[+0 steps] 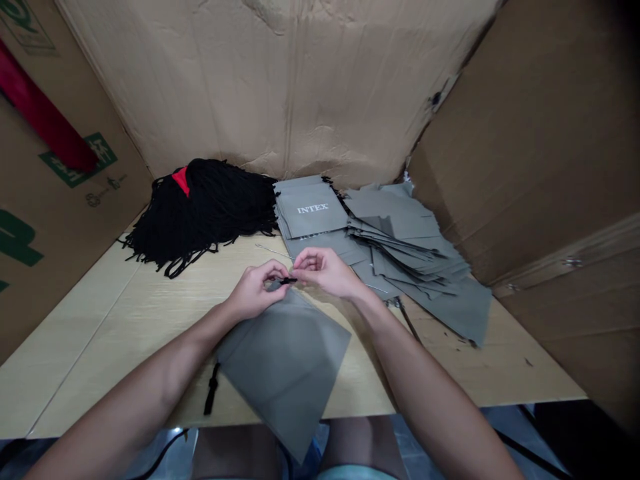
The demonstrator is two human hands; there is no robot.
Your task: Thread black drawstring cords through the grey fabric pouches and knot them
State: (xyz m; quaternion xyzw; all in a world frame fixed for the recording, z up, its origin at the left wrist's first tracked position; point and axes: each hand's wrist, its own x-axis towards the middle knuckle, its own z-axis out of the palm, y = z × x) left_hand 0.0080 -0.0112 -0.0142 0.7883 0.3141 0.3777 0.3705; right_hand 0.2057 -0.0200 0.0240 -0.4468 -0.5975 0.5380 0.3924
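My left hand (260, 288) pinches the upper corner of a grey fabric pouch (293, 353), with a short piece of black cord (289, 281) at the fingertips. Close against it, my right hand (323, 268) has thumb and fingers pressed together at the same cord. A thin metal wire tool with a looped end (267, 249) sticks out to the left behind the right fingers; whether it is gripped there or lies on the table I cannot tell. The pouch hangs down over the table's front edge. A knotted black cord end (212, 388) shows at its left side.
A big bundle of black cords (210, 207) with a red tie lies at the back left. Beside it is a stack of grey pouches (313, 200) printed INTEX, and more loose grey pouches (425, 247) spread rightward. Tall cardboard walls (225, 80) enclose the wooden table (125, 347).
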